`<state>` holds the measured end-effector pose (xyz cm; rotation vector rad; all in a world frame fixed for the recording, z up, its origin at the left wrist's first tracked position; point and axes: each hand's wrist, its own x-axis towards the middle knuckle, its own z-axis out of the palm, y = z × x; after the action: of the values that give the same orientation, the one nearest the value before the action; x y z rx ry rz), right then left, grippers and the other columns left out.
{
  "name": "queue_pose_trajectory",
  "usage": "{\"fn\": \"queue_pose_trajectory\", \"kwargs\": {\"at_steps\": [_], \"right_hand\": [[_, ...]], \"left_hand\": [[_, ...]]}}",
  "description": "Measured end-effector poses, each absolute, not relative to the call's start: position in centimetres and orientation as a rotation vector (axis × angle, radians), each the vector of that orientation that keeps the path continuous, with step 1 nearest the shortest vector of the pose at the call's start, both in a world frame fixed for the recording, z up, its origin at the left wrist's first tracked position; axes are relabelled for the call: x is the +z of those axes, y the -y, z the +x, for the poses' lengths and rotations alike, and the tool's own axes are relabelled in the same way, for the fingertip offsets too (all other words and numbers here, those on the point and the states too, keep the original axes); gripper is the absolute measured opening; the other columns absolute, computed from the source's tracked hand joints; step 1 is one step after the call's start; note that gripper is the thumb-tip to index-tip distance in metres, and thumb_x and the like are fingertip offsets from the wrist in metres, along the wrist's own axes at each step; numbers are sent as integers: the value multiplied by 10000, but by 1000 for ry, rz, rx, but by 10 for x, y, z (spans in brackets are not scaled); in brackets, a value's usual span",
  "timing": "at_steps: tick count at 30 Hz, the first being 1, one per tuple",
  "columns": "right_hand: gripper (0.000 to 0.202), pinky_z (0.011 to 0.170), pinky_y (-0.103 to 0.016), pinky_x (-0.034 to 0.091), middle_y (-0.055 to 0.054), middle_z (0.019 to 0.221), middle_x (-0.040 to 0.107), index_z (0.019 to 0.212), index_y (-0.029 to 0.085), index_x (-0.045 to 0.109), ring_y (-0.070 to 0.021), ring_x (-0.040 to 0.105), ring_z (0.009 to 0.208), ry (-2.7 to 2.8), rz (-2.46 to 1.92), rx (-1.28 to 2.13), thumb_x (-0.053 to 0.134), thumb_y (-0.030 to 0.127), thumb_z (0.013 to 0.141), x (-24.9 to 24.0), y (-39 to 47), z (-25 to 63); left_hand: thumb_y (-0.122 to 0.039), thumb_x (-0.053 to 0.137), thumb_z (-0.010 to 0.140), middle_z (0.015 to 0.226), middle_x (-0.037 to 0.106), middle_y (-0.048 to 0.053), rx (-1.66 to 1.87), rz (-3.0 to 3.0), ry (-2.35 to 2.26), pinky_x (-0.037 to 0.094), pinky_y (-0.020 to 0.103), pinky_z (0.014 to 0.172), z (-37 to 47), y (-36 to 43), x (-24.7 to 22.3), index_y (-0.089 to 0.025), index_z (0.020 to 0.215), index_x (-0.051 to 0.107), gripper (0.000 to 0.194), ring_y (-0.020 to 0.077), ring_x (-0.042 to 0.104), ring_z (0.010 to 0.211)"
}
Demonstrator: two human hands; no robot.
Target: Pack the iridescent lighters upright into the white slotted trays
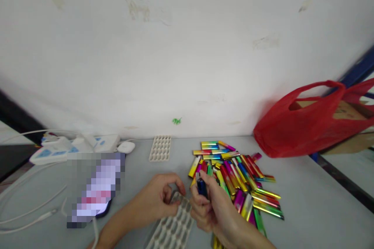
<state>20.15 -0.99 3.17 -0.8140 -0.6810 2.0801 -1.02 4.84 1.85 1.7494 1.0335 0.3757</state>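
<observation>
Taking the pale celled tray (175,227) as the clock's centre, with twelve towards the wall (187,50), we hold a dark blue lighter (201,187) in our right hand (209,202) at two o'clock, its silvery end pointing away from us. The right fingers are clamped round its body, thumb on top. Our left hand (159,196) is at eleven, by the tray's far corner, its fingers bent with thumb and forefinger tips apart; we cannot tell whether they pinch the rim or merely rest there.

To handle this well, we should hold the lighter low on its body, roll it with the thumb rather than the whole wrist, and let the left hand steady the tray. The right wrist should ride high, since the foil-bright lighters (233,179) lie heaped between one and two, right beside it, and a low sweep could scatter them.

A second tray (160,148) lies near twelve, close to the wall. At ten sits a phone (99,183), with a white cable (95,233) beside our left forearm (113,221) that could snag. Between ten and eleven is a power strip (108,144); at two, beyond the heap, a red bag (295,128) slumps on the bench (309,194).
</observation>
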Motion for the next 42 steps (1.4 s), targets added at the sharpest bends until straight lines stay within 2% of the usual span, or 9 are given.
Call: {"fn": "queue_pose_trajectory", "kwargs": {"at_steps": [3, 7, 10, 12, 15, 19, 25, 30, 42], "right_hand": [[763, 427, -226, 60, 125, 530, 251, 704, 247, 441, -68, 116, 460, 699, -859, 2053, 630, 967, 875, 30, 10, 202], [637, 466, -241, 223, 71, 664, 490, 974, 225, 644, -88, 304, 483, 873, -916, 1708, 644, 862, 984, 28, 9, 205], [504, 637, -280, 419, 10, 817, 628, 1099, 231, 703, -150, 559, 665, 1089, -969, 1452, 581, 719, 1108, 30, 7, 211], [435, 798, -309, 460, -17, 915, 667, 1120, 241, 735, -196, 627, 861, 1214, -1005, 1326, 590, 651, 1132, 32, 6, 215], [364, 920, -328, 445, -33, 1064, 655, 1109, 263, 774, -226, 607, 1025, 1343, -1029, 1152, 660, 608, 1109, 33, 4, 219], [283, 878, -320, 439, -8, 1011, 624, 1083, 274, 790, -213, 587, 962, 1422, -1016, 1087, 752, 554, 1067, 31, 4, 218], [238, 897, -324, 475, -20, 1071, 770, 1166, 305, 858, -228, 683, 1000, 1486, -1002, 1140, 803, 505, 1047, 28, 5, 213], [243, 943, -325, 513, -42, 1115, 822, 1196, 293, 869, -247, 740, 1061, 1636, -1050, 1024, 832, 471, 1035, 23, 7, 207], [225, 954, -287, 546, -24, 1129, 810, 1223, 280, 840, -220, 762, 1076, 1762, -1083, 916, 855, 202, 1012, 19, 11, 192]], "left_hand": [[-114, 699, 749, 613, 469, -115, 407, 1763, -1018, 267, 204, 475, -10, -47, 23, -178, 958, 736, 223, 105, 453, 541], [-100, 658, 733, 592, 442, -137, 413, 1726, -1033, 305, 188, 435, -8, -45, 28, -206, 964, 682, 255, 99, 448, 480], [-131, 654, 738, 637, 475, -140, 392, 1607, -1060, 346, 187, 375, -7, -43, 28, -227, 1008, 645, 286, 88, 438, 414], [-149, 656, 732, 672, 511, -135, 385, 1531, -1068, 373, 185, 355, -7, -41, 28, -235, 1051, 628, 332, 86, 456, 401], [-192, 648, 749, 683, 551, -125, 403, 1480, -1065, 439, 191, 368, -7, -39, 25, -240, 1105, 618, 361, 108, 539, 417], [-237, 624, 781, 680, 589, -107, 445, 1467, -1054, 508, 212, 405, -8, -38, 20, -228, 1112, 618, 332, 127, 598, 434], [-347, 675, 866, 744, 685, -44, 437, 1452, -989, 559, 241, 486, -12, -45, 23, -193, 1078, 663, 262, 156, 678, 521], [-541, 689, 963, 749, 723, -10, 438, 1427, -968, 548, 245, 501, -15, -52, 22, -180, 1078, 680, 379, 178, 712, 544], [-570, 739, 945, 765, 736, 5, 458, 1404, -935, 553, 241, 487, -16, -56, 15, -182, 1037, 685, 402, 175, 707, 538]]}}
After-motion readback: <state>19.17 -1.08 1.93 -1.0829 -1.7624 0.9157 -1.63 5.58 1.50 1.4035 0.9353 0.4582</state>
